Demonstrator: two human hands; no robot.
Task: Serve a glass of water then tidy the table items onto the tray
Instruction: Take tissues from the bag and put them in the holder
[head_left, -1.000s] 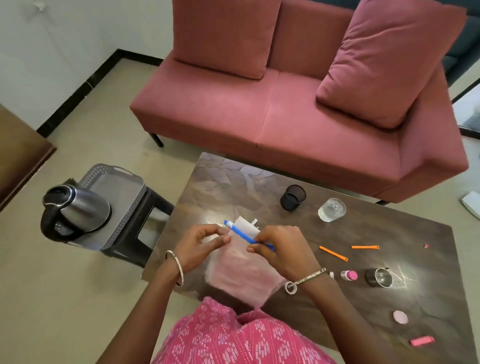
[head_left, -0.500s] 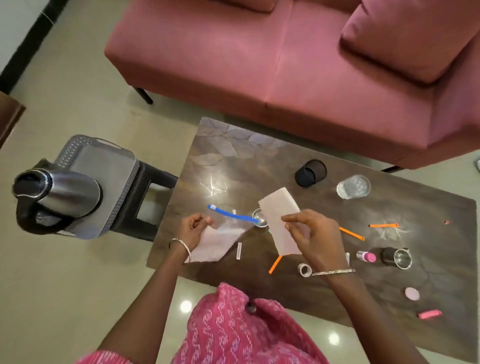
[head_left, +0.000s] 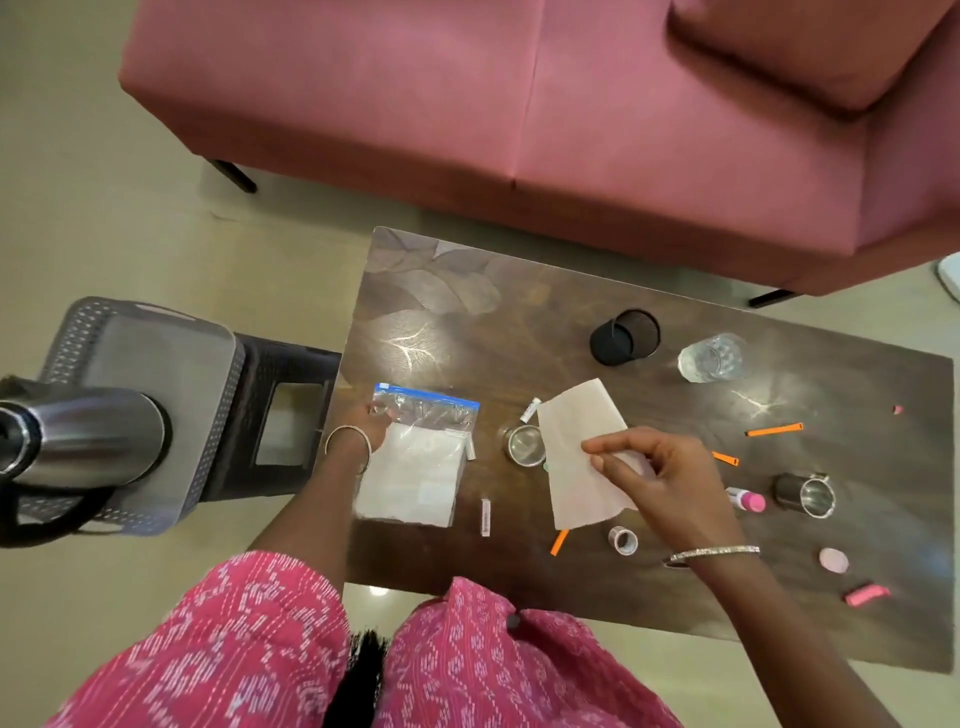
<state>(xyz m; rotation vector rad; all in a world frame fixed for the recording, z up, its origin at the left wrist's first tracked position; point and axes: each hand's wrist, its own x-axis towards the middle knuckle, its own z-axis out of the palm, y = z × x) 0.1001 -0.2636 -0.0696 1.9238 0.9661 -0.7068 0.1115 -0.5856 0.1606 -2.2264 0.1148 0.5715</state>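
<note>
Watching the head feed from my end, and the big picture isn't shifting: the table (head_left: 467, 338) is still carrying nearly all the clutter. The tray (head_left: 156, 353) off its left end is holding only the steel kettle (head_left: 88, 436).

What's changing is the zip bag (head_left: 415, 467). A second ago both hands were working at its blue seal up in the air. Now it's lying flat at the near-left of the table, with the left hand (head_left: 363, 428) gripping its far-left corner (fingers are partly behind the plastic, so I'm not calling the exact hold).

The right hand (head_left: 660, 473) is pinching a paper sheet (head_left: 576, 441) between thumb and fingertips, which it wasn't holding a second ago. The sheet is hanging over a small steel cup (head_left: 524, 444).

The glass (head_left: 710, 358) is sitting far right with water in it, well apart from both hands, so I'm reading the serving as done. Tidying is barely starting, I reckon: nothing small is sitting on the tray yet, and the orange sticks (head_left: 774, 429) are still lying on the table.
</note>
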